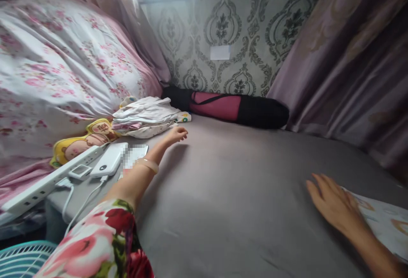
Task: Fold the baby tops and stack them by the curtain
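My left hand (177, 135) reaches forward over the grey bed sheet (236, 193), beside the near right edge of a heap of white clothes (148, 114). Its fingers are loosely bent, with nothing visible in them. A pale bangle (149, 165) circles that wrist. Over on the right, my right hand (334, 203) is open, fingers stretched forward and palm down. It lies beside and partly over a white patterned cloth (382, 220); whether it touches the cloth I cannot tell.
A white power strip (52, 180), a white power bank (110, 161) with a cable, and a blurred-out flat item lie left of my forearm. A yellow cartoon cushion (79, 144) is behind them. A black and maroon bag (219, 106) rests against the wall. Curtains hang on both sides.
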The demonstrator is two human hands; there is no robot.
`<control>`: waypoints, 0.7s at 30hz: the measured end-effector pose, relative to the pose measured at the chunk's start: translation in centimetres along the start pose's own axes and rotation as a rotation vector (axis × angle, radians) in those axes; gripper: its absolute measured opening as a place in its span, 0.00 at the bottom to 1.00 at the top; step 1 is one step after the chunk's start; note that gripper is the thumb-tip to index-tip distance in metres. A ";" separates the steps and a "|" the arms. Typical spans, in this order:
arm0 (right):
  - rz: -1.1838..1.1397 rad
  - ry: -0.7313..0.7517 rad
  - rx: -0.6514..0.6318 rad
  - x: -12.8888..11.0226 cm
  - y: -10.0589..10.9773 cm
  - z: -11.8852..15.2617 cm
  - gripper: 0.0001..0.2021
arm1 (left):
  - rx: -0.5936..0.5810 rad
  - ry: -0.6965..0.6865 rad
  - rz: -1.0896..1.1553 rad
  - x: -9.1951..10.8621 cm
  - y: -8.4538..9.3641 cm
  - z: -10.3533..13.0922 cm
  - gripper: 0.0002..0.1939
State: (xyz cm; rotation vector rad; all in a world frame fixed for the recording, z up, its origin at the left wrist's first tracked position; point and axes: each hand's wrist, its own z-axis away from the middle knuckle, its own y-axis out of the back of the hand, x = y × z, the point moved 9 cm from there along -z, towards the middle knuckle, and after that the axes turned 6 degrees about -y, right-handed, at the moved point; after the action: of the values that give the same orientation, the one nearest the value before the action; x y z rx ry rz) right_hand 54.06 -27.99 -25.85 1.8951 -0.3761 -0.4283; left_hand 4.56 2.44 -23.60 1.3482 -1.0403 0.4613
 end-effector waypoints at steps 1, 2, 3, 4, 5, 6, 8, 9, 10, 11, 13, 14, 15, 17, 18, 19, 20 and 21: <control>-0.019 0.025 -0.028 -2.5 -0.4 0.0 0.35 | 0.070 0.010 -0.031 -0.7 2.1 -0.1 0.12; -0.046 0.040 -0.064 -4.9 -1.0 0.0 0.34 | 0.139 0.021 -0.067 -1.3 4.1 -0.2 0.12; -0.074 0.064 -0.105 -7.4 -1.6 0.2 0.33 | 0.208 0.035 -0.106 -1.9 6.0 -0.2 0.13; -0.104 0.087 -0.136 -9.8 -2.1 0.4 0.32 | 0.272 0.049 -0.147 -2.3 7.9 -0.2 0.13; -0.127 0.115 -0.164 -12.1 -2.5 0.7 0.31 | 0.331 0.064 -0.188 -2.7 9.8 -0.1 0.12; -0.141 0.141 -0.197 -14.3 -2.9 1.1 0.31 | 0.383 0.077 -0.228 -3.0 11.5 0.0 0.12; -0.158 0.182 -0.276 -18.2 -3.7 2.0 0.30 | 0.473 0.100 -0.297 -3.4 14.8 0.3 0.13; -0.173 0.216 -0.315 -20.0 -3.9 2.5 0.30 | 0.514 0.113 -0.330 -3.6 16.4 0.6 0.15; -0.188 0.243 -0.356 -21.6 -4.1 3.1 0.31 | 0.555 0.131 -0.370 -3.7 17.9 0.9 0.16; -0.200 0.266 -0.398 -22.9 -4.3 3.6 0.31 | 0.592 0.151 -0.422 -3.9 19.3 1.2 0.18; -0.206 0.300 -0.453 -24.8 -4.6 4.5 0.32 | 0.642 0.198 -0.554 -4.0 21.6 1.9 0.19; -0.198 0.309 -0.464 -25.3 -4.6 4.8 0.32 | 0.652 0.218 -0.629 -4.0 22.5 2.2 0.19; -0.186 0.313 -0.463 -25.6 -4.6 5.0 0.32 | 0.651 0.230 -0.695 -4.0 23.1 2.4 0.19; -0.161 0.315 -0.439 -25.7 -4.6 5.2 0.32 | 0.645 0.231 -0.777 -3.7 24.0 2.8 0.18; -0.151 0.315 -0.424 -25.7 -4.6 5.2 0.32 | 0.639 0.222 -0.798 -3.5 24.2 2.8 0.17; -0.143 0.315 -0.409 -25.7 -4.6 5.3 0.32 | 0.624 0.202 -0.809 -3.2 24.3 2.8 0.16; -0.137 0.314 -0.396 -25.6 -4.6 5.3 0.32 | 0.589 0.169 -0.809 -2.9 24.1 2.6 0.15; -0.132 0.311 -0.386 -25.6 -4.6 5.4 0.32 | 0.540 0.131 -0.807 -2.6 23.8 2.2 0.14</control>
State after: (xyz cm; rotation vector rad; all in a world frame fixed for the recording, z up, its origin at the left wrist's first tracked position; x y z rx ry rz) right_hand 29.21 -19.21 -29.01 1.5782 0.0397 -0.2632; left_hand -16.45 6.41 -12.51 2.0406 -0.1942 0.2093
